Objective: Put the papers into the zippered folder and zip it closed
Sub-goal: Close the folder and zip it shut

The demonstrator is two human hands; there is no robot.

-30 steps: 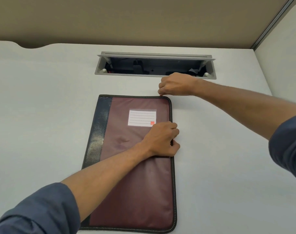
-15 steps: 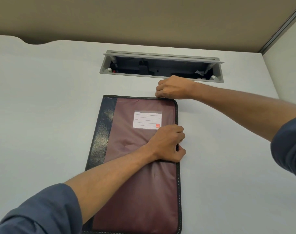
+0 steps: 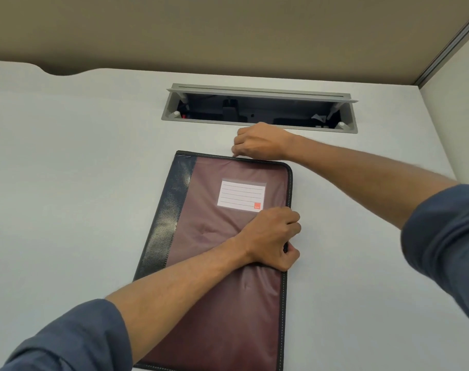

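From the head camera, the right hand [image 3: 260, 141] pinches the top edge of the zippered folder [image 3: 222, 263], likely the zip pull, though it is hidden. The left hand [image 3: 271, 241] grips the folder's right edge so it won't slide on the desk [image 3: 67, 183]. No papers show.

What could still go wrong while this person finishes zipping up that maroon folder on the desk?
The right hand pinches at the zippered folder's far edge; the zipper pull itself is hidden, so it may snag or slip out of the fingers. The left hand grips the right edge; if it lets go, the folder could slide on the smooth desk. The open cable tray lies just behind the right hand, so knuckles could catch its rim.
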